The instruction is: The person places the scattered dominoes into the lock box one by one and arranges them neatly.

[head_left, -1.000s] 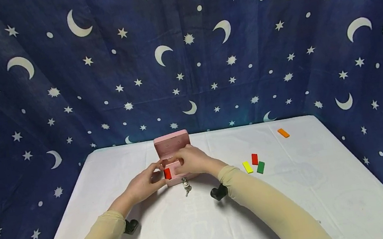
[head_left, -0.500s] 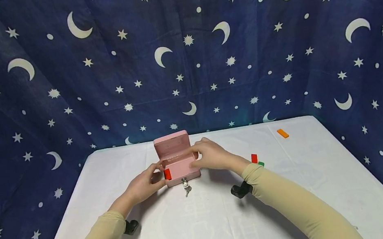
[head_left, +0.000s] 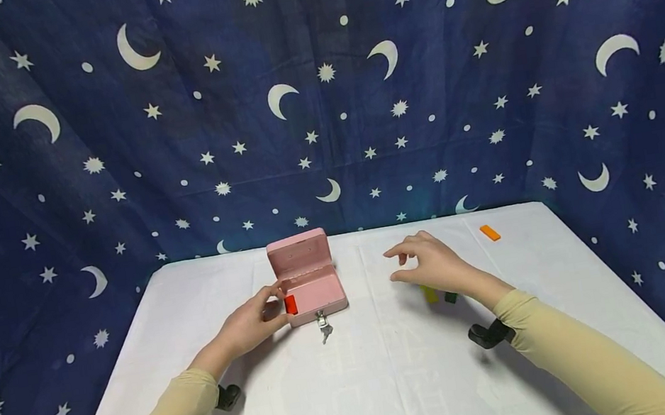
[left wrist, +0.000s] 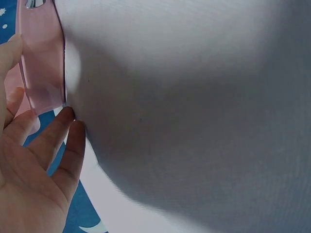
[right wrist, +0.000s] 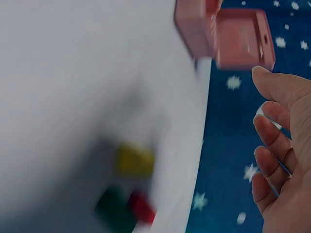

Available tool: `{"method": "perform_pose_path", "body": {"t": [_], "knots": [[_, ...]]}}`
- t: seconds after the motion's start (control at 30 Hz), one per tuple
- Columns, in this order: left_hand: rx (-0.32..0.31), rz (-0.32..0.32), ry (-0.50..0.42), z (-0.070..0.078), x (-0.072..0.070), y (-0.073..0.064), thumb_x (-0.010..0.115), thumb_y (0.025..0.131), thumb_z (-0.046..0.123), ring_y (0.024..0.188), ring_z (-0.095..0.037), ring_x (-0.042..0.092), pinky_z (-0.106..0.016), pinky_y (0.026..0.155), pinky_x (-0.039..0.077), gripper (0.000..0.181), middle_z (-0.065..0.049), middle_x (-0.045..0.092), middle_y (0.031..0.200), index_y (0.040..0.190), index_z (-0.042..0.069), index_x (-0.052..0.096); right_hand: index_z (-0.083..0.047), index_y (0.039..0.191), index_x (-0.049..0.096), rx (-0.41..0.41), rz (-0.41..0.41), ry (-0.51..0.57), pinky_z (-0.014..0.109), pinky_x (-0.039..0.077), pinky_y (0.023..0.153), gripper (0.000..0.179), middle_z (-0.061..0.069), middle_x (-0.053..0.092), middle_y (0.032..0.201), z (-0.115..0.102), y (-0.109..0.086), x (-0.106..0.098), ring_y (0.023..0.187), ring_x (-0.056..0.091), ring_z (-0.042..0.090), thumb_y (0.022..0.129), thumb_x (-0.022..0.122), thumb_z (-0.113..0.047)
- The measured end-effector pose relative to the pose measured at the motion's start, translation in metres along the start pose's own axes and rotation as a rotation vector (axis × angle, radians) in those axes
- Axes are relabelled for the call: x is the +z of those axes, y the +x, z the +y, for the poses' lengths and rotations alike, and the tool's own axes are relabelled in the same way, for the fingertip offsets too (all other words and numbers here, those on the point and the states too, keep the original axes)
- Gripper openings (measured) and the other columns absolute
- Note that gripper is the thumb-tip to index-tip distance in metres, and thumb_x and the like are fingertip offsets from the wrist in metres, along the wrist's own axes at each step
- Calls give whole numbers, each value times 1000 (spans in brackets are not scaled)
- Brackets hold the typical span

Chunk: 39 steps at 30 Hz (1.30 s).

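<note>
A small pink cash box [head_left: 326, 287] stands with its lid [head_left: 299, 254] raised, its keys [head_left: 326, 330] hanging from the front lock. Inside, at the left end, lies a red block [head_left: 291, 305]. My left hand [head_left: 253, 321] grips the box's left end, thumb at the front corner and fingers toward the back. To the right of the box, my right hand [head_left: 434, 264] hovers above the table, fingers loosely bent and holding nothing. Beneath it are a yellow block [head_left: 429, 294] and a green block [head_left: 451, 297]. The right wrist view also shows a second red block [right wrist: 142, 208], hidden by the hand in the head view.
An orange block [head_left: 490, 233] lies alone toward the back right of the white-covered table [head_left: 348, 399]. A dark blue curtain [head_left: 316, 95] with moons and stars surrounds the table's back and sides.
My right hand has come out of the box and moved right, over the loose blocks. My left hand stays on the box, and the red block inside has not moved.
</note>
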<state>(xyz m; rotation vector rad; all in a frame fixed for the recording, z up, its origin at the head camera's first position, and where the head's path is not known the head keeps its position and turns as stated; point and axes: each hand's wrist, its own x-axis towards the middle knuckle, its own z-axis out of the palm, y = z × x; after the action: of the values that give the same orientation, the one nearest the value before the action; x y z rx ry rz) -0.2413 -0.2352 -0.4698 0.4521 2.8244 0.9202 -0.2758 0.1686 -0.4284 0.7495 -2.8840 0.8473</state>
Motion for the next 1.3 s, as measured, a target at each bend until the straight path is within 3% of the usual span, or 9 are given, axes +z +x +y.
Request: {"method": "perform_pose_path", "body": {"t": [0.27,0.63,1.0,1.3], "knots": [[-3,-1,2,-1,0,0,72,92,48,132,-28,56,-57,105,43,48,-1,36,163,126,20,54,-22,130,70,103,30,-39,41,45,83,51,-1,67,105,44,-43,-14,105,53,22,85,82,-42],[8,4,14,-4,1,1,71,92,50,131,-29,57,-58,104,43,46,-1,35,163,123,21,54,-13,131,68,234,80,-96,51,42,87,61,5,67,110,67,-83,3,101,53,28,80,86,-42],[1,-5,19,-3,0,3,72,92,50,132,-29,56,-57,105,43,47,-2,35,163,125,21,54,-7,130,67,382,102,-104,51,42,82,64,18,64,118,73,-96,20,104,50,35,80,84,-42],[-16,-9,13,-2,1,2,72,92,50,133,-28,55,-57,106,42,48,0,35,163,126,22,54,-5,125,67,434,129,-66,48,38,80,60,14,63,112,72,-97,25,103,49,33,80,84,-40]]}}
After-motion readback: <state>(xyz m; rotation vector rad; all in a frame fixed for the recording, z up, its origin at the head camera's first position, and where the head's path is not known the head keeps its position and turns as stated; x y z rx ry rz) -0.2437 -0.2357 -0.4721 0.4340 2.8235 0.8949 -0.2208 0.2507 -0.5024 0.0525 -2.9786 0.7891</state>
